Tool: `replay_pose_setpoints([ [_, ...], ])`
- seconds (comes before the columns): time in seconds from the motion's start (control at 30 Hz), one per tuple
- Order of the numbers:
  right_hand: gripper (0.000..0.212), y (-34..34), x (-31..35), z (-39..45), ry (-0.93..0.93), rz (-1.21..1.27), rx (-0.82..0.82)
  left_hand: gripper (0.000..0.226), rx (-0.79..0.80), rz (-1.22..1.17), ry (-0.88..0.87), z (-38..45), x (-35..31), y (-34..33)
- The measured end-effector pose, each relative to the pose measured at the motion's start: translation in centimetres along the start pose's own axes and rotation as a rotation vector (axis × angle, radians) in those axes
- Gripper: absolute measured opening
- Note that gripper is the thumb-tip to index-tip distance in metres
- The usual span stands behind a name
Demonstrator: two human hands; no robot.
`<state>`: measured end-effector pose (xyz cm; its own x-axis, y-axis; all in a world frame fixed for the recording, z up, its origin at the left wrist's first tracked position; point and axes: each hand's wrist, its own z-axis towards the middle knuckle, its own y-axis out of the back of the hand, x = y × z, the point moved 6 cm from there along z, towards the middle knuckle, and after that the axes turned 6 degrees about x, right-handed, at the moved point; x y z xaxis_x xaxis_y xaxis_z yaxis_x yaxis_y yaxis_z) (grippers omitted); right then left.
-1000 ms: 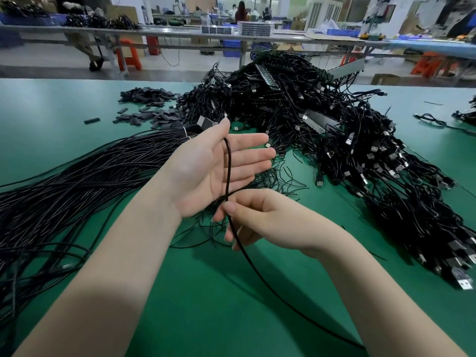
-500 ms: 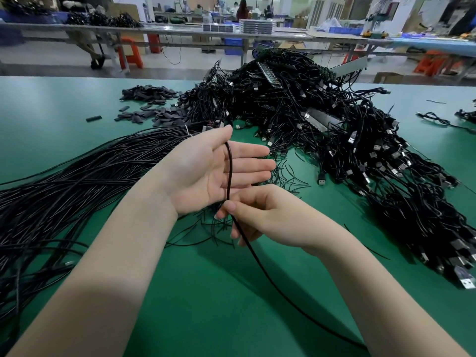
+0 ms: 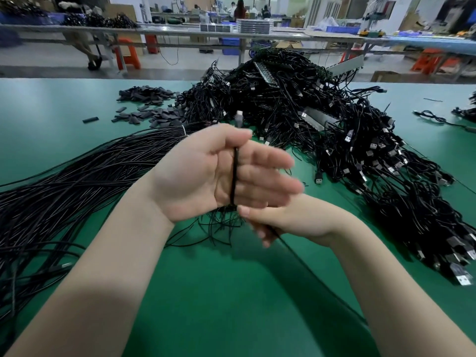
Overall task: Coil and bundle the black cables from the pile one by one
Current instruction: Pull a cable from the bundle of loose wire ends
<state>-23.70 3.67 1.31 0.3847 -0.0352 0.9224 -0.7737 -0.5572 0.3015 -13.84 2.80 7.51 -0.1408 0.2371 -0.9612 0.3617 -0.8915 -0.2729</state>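
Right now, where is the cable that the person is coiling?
In the head view it is at centre: the cable runs across the palm of the left hand, with the right hand just below it.

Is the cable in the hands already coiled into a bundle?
Not yet: the cable makes only a strand across the left hand, trailing from the right hand.
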Motion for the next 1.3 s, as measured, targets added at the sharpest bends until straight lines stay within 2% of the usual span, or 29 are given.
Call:
replay_pose_setpoints([
  [0.07, 0.032, 1.7, 0.3, -0.7, 0.005, -0.096, -0.105, 0.052, 0.071, 0.201, 0.129, -0.1, 0.8, -0.9],
  [0.13, 0.035, 3.1, 0.9, -1.6, -0.004, -0.114, -0.22, 0.051, 0.117, 0.424, 0.346, 0.3, 2.3, -1.0],
  [0.2, 0.037, 4.3, 1.7, -2.6, 0.015, -0.047, -0.319, 0.036, 0.122, 0.547, 0.564, 0.7, 3.5, -1.1],
  [0.23, 0.035, 4.7, 2.2, -3.0, 0.042, -0.009, -0.345, 0.031, 0.076, 0.567, 0.617, 0.7, 4.0, -0.9],
  [0.3, 0.033, 5.0, 3.1, -3.6, 0.119, 0.072, -0.36, 0.037, -0.101, 0.6, 0.55, 0.8, 4.0, 0.4],
  [0.37, 0.033, 4.6, 4.2, -4.0, 0.194, 0.159, -0.337, 0.039, -0.288, 0.501, 0.317, 1.1, 2.8, 1.5],
  [0.43, 0.028, 3.5, 5.1, -4.0, 0.27, 0.266, -0.258, 0.039, -0.382, 0.306, 0.088, 0.7, 1.4, 2.2],
  [0.53, 0.023, 1.7, 6.1, -3.7, 0.34, 0.372, -0.118, 0.043, -0.329, 0.183, -0.073, 0.5, 0.1, 2.1],
  [0.7, 0.021, -0.2, 5.6, -2.3, 0.324, 0.409, -0.022, 0.057, -0.209, -0.062, -0.192, 0.5, -0.6, 1.3],
  [0.83, 0.021, -1.1, 4.5, -1.4, 0.268, 0.426, 0.062, 0.062, -0.162, -0.215, -0.246, 0.2, -1.3, 1.3],
  [0.97, 0.023, -1.3, 3.8, -0.9, 0.257, 0.374, 0.12, 0.058, -0.227, -0.149, -0.242, 0.3, -1.4, 1.5],
  [1.1, 0.026, -1.8, 1.9, -0.2, 0.157, 0.3, 0.226, 0.055, -0.183, -0.145, -0.283, 0.2, -2.0, 0.8],
  [1.13, 0.028, -1.7, 1.1, 0.0, 0.106, 0.24, 0.214, 0.054, -0.163, -0.139, -0.289, -0.1, -2.3, 0.6],
  [1.2, 0.034, -0.6, -0.3, 0.4, 0.009, 0.035, 0.084, 0.052, -0.125, -0.08, -0.257, -0.7, -2.5, 0.0],
  [1.3, 0.048, 2.7, -0.9, -0.4, -0.059, -0.115, -0.247, 0.055, 0.037, 0.206, -0.022, -1.0, -1.6, -1.6],
])
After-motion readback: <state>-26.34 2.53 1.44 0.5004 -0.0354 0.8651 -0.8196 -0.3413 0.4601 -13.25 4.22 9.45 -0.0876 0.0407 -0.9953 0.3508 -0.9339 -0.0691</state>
